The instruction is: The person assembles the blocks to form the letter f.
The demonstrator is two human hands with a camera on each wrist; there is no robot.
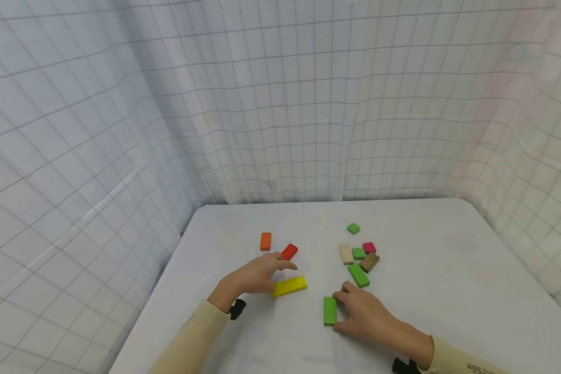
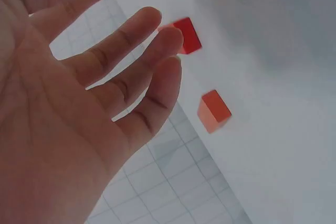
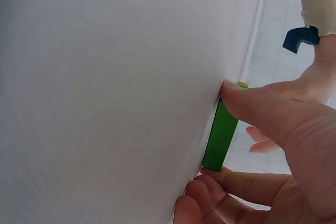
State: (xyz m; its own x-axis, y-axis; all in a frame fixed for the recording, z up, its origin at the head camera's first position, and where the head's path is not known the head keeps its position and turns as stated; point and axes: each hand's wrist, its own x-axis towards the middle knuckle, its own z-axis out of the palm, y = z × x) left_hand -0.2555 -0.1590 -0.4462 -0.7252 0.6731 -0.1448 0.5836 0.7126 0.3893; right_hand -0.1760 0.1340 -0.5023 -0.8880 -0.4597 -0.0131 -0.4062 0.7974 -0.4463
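Note:
My right hand [image 1: 366, 316] pinches a green rectangular block [image 1: 330, 311] lying on the table, thumb at its near end and index finger at its far end. The right wrist view shows the long side of that green block [image 3: 221, 139] between thumb and finger. My left hand [image 1: 256, 275] hovers with relaxed, slightly bent fingers and holds nothing. Beside its palm lies a long yellow block [image 1: 292, 285]. Just beyond its fingers sits a red block [image 1: 289, 251], partly covered by them in the head view. An orange block [image 1: 265, 241] lies farther back.
Right of centre, a loose group holds another green block [image 1: 359, 275], a brown block [image 1: 369, 262], a beige block [image 1: 347, 254], a small green block [image 1: 358, 253] and a magenta block [image 1: 369, 248]. Behind them lies a green piece [image 1: 353, 228]. White gridded curtains [image 1: 280, 104] surround the white table [image 1: 430, 249].

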